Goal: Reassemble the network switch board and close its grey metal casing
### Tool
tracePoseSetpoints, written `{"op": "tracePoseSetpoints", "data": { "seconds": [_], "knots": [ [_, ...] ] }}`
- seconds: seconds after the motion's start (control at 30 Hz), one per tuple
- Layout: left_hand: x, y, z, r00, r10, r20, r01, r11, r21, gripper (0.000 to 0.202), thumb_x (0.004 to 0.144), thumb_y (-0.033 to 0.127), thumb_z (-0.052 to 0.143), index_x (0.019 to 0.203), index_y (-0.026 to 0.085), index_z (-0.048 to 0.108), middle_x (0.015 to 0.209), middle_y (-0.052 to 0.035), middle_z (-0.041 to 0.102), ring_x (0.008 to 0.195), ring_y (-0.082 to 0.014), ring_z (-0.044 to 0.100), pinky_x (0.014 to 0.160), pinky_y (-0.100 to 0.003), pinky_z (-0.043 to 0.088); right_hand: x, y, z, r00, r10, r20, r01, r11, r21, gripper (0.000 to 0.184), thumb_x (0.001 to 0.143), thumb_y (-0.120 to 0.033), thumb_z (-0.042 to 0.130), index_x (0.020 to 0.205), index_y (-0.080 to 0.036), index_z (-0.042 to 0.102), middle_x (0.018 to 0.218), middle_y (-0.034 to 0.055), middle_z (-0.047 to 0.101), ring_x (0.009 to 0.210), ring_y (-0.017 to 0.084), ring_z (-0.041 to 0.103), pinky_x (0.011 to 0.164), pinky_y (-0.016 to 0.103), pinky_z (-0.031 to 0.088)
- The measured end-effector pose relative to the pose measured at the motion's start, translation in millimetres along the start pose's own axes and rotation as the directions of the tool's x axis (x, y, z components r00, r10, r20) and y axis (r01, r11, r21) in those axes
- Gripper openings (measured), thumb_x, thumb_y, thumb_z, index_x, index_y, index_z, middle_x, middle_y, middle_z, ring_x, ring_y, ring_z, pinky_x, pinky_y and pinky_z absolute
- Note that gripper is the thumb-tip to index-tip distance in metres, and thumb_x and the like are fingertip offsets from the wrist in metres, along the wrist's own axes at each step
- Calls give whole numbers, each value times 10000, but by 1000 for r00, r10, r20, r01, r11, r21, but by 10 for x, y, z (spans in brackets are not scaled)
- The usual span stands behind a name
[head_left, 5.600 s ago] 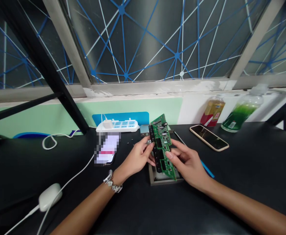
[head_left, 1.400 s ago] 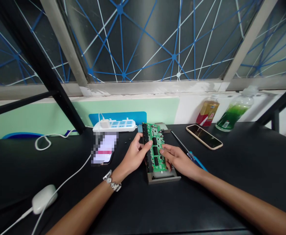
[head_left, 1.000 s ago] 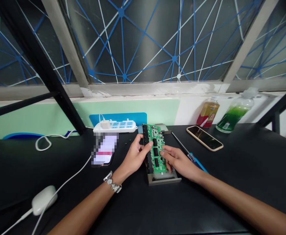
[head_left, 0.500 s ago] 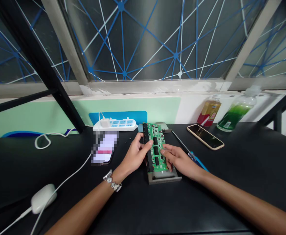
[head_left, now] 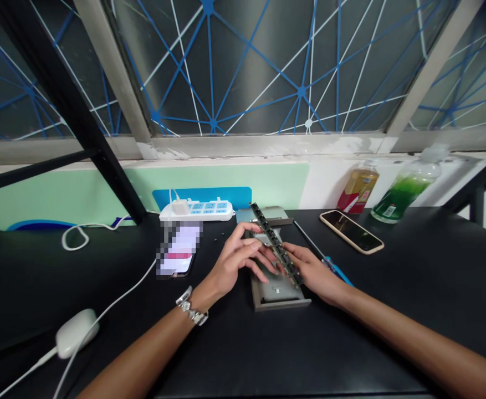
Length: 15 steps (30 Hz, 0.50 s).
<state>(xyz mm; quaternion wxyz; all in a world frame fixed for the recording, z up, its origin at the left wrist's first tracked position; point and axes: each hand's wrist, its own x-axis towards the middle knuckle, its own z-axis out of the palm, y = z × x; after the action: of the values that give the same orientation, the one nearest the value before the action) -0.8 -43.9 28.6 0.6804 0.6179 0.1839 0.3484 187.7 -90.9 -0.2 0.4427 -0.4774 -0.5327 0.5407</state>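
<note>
A circuit board [head_left: 276,245] with a row of black ports is tilted up on edge over a grey metal case tray [head_left: 282,298] lying on the black table. My right hand [head_left: 315,273] grips the board's right side from below. My left hand [head_left: 236,262] reaches under the raised board with its fingers stretched out and spread, touching its underside. A watch sits on my left wrist.
A phone with a lit screen [head_left: 178,252] lies left of the tray, a white power strip [head_left: 197,210] behind it, and a white charger [head_left: 77,333] with cable at the near left. A blue-handled screwdriver [head_left: 323,259], another phone [head_left: 351,231] and two bottles [head_left: 409,186] are to the right.
The board lay flat in the tray with both hands on it half a second ago. Now its left edge is lifted and it stands tilted, and the tray's inside shows.
</note>
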Motion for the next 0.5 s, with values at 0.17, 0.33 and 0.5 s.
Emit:
{"op": "tracePoseSetpoints", "data": {
  "seconds": [0.17, 0.33, 0.5],
  "knots": [
    [-1, -44, 50, 1000, 16, -6, -15, 995, 102, 300, 927, 372, 499, 1148, 225, 360, 871, -75, 646, 704, -225, 694, 502, -304, 570, -3, 29, -10, 1000, -14, 3, 14, 1000, -4, 445, 863, -617, 560, 908, -187, 669, 658, -20, 491, 523, 97, 377, 459, 226, 337],
    [8, 72, -106, 838, 531, -124, -242, 565, 789, 459, 819, 314, 709, 1219, 211, 509, 1198, -134, 552, 1055, -260, 597, 829, -411, 551, -3, -13, -45, 999, 38, -12, -37, 994, 103, 422, 846, -593, 604, 974, -197, 673, 629, -40, 445, 495, 91, 336, 424, 220, 316],
    [6, 234, -343, 856, 450, 254, -361, 169, 917, 269, 876, 285, 672, 1145, 282, 657, 1184, -68, 662, 1132, -271, 572, 1013, -499, 375, -20, -185, -117, 1000, 22, -2, -21, 994, 107, 351, 840, -521, 646, 869, -173, 685, 660, 0, 528, 575, 123, 433, 490, 243, 347]
  ]
}}
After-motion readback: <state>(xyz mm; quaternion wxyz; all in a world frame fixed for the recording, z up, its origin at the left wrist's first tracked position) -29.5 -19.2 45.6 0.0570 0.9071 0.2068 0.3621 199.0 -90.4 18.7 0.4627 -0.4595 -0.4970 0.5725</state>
